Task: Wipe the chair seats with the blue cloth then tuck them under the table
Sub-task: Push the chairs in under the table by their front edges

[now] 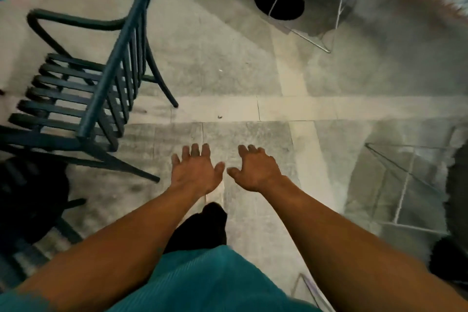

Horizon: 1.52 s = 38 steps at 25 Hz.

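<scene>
A dark blue slatted chair (83, 99) stands at the left, its backrest toward the middle of the view and its slatted seat facing left. My left hand (196, 172) is stretched forward over the bare floor, fingers spread, holding nothing. Beside it my right hand (257, 171) is also empty, fingers loosely curled and apart. Both hands hang right of the chair and touch nothing. No blue cloth is in view.
A black round table base (278, 1) with a pole stands at the top centre. Thin white wire chair legs (329, 33) are beside it, more wire legs (405, 180) at the right. A dark round shape (30, 197) sits at the lower left. Grey tiled floor lies in the middle.
</scene>
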{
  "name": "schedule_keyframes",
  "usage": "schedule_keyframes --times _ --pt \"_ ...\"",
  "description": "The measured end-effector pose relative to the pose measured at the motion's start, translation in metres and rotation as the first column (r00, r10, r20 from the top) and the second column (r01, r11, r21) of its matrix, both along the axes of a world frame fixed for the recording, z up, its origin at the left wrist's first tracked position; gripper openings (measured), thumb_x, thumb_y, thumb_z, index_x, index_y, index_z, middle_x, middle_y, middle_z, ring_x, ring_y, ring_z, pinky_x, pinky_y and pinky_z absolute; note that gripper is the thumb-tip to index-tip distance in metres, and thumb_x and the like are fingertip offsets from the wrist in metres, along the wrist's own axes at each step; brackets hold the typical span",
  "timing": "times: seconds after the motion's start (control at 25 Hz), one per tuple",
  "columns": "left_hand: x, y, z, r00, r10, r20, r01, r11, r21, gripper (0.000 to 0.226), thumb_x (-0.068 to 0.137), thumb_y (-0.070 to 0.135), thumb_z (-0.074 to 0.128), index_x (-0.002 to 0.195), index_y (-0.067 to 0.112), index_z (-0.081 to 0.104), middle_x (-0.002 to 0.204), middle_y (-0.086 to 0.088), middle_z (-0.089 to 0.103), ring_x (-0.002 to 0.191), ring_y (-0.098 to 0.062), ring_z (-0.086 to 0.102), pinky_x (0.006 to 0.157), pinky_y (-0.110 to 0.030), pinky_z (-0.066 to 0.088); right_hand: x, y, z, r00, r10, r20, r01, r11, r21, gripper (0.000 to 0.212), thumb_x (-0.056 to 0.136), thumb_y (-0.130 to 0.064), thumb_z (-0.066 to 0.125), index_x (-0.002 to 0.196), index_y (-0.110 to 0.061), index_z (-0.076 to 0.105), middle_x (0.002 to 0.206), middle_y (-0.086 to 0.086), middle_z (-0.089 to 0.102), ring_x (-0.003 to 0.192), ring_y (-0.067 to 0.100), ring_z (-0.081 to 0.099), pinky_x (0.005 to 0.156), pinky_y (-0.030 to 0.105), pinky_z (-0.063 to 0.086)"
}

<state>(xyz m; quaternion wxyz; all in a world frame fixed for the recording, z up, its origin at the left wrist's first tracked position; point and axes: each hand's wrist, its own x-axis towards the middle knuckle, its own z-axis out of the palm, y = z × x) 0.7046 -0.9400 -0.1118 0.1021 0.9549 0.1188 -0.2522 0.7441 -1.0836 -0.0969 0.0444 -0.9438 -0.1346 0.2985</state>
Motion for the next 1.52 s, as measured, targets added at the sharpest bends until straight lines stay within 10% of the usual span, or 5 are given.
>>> schedule_keyframes --times 0.44,0.64,0.8,1.12,1.52 --pt "0.203 0.171 0.056 0.75 0.375 0.545 -0.497 0.863 0.09 0.089 0.089 0.054 0.044 0.154 0.017 -0.003 0.161 -0.013 -0.008 0.148 -0.028 -0.011 0.12 -0.049 -0.006 0.288 0.234 0.07 0.713 0.597 0.367 -0.676 0.723 0.138 0.081 0.089 -0.043 0.053 0.153 -0.018 0.01 0.16 0.012 0.01 0.146 0.033 0.011 0.114 0.048 0.021" --pt "0.17 0.229 0.04 0.555 0.823 0.12 -0.824 0.564 -0.054 0.108 0.069 0.091 0.032 0.153 0.024 0.017 0.161 -0.007 0.015 0.148 -0.026 0.01 0.118 -0.051 0.014 0.366 0.349 0.061 0.309 0.925 0.223 -0.913 0.354 -0.202 0.092 0.075 -0.042 0.066 0.151 -0.02 0.02 0.156 0.016 0.023 0.144 0.038 0.017 0.117 0.056 0.01" --pt "0.175 0.22 0.029 0.622 0.781 0.061 -0.783 0.622 0.028 0.103 0.066 0.093 0.012 0.143 0.029 0.038 0.148 0.002 0.043 0.133 -0.02 0.043 0.102 -0.039 0.041 0.385 0.374 0.036 0.083 0.996 0.023 -0.97 0.086 -0.227 0.036 0.075 -0.036 0.055 0.107 -0.024 0.066 0.096 0.004 0.068 0.089 0.029 0.064 0.081 0.038 0.05" --pt "0.192 0.228 0.031 0.382 0.901 -0.206 -0.91 0.405 0.083 0.081 0.052 0.099 0.033 0.077 0.027 0.061 0.076 0.006 0.059 0.068 -0.014 0.056 0.06 -0.031 0.045 0.403 0.381 0.033 -0.046 0.999 -0.012 -0.993 -0.047 -0.106 0.031 0.077 -0.036 0.053 0.1 -0.022 0.067 0.073 -0.001 0.052 0.07 0.023 0.05 0.066 0.033 0.045" --pt "0.311 0.169 0.038 0.183 0.954 -0.239 -0.982 0.168 -0.082 0.079 0.07 0.088 0.041 0.103 0.019 0.06 0.091 -0.002 0.057 0.088 -0.024 0.057 0.081 -0.036 0.051 0.495 0.394 0.047 -0.318 0.947 -0.046 -0.915 -0.32 -0.246 0.042 0.079 -0.034 0.053 0.119 -0.039 0.063 0.094 -0.001 0.065 0.088 0.022 0.061 0.081 0.033 0.051"
